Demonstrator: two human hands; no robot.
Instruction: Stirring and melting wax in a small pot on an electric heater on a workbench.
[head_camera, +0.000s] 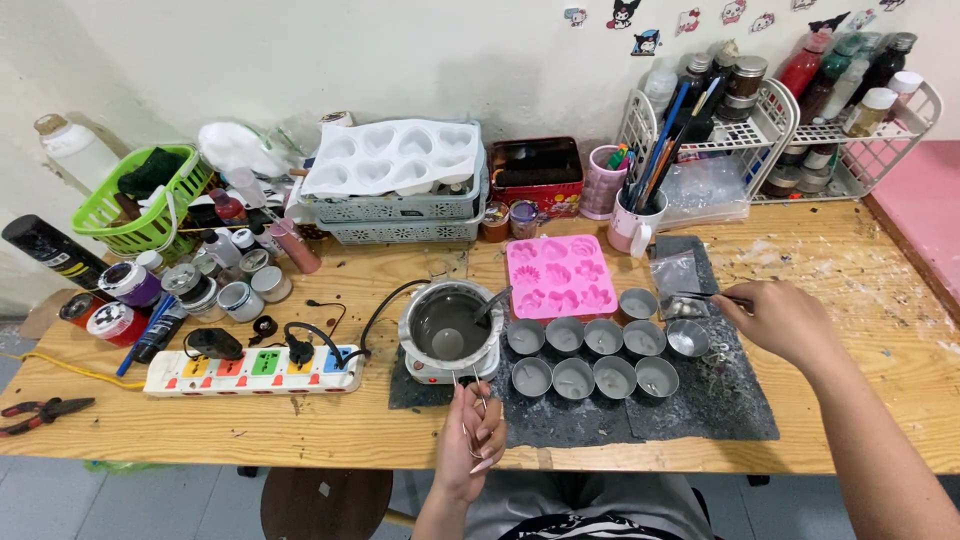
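Observation:
My left hand is at the table's front edge, fingers closed on thin metal tweezers that point up toward a small electric melting pot holding grey liquid and a spoon. My right hand pinches a slim metal tool over a small clear bag. Between the hands stand several small round tins of grey wax in two rows on dark mats. A pink silicone mould lies behind the tins.
A power strip lies left of the pot, with paint jars and a green basket behind it. Red pliers are at the far left edge. White racks of bottles and a white heart mould line the wall.

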